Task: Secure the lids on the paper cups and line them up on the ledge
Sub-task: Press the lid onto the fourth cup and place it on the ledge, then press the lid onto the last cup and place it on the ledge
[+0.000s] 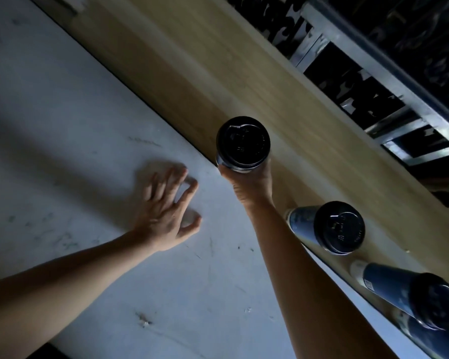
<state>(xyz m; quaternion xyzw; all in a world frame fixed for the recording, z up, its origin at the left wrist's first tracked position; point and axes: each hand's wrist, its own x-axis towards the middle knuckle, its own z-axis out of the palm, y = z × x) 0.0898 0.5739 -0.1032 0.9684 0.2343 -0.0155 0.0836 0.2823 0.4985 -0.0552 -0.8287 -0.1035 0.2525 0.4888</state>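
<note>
**Right hand sets a 3rd lidded cup at the wooden ledge**

Seen from above, the person's right hand [252,185] grips a dark, black-lidded paper cup [243,143] from its near side, fingers curled round the wall just under the lid. The lid looks fully seated. The cup is upright, its long axis pointing up toward the camera, at the near edge of the pale wooden ledge [218,73]. Whether its base touches the wood is hidden.

The ledge runs diagonally from upper left to lower right. On it, further right, stand a 2nd cup [338,228] and a 3rd cup [410,294], both lidded and near each other. The held cup lies apart from them, to their left along that diagonal.

The left hand [166,216] is open, fingers spread flat on the white table [62,125], holding nothing, just left of the held cup. Placing the cup in line falls to the right hand.
</note>
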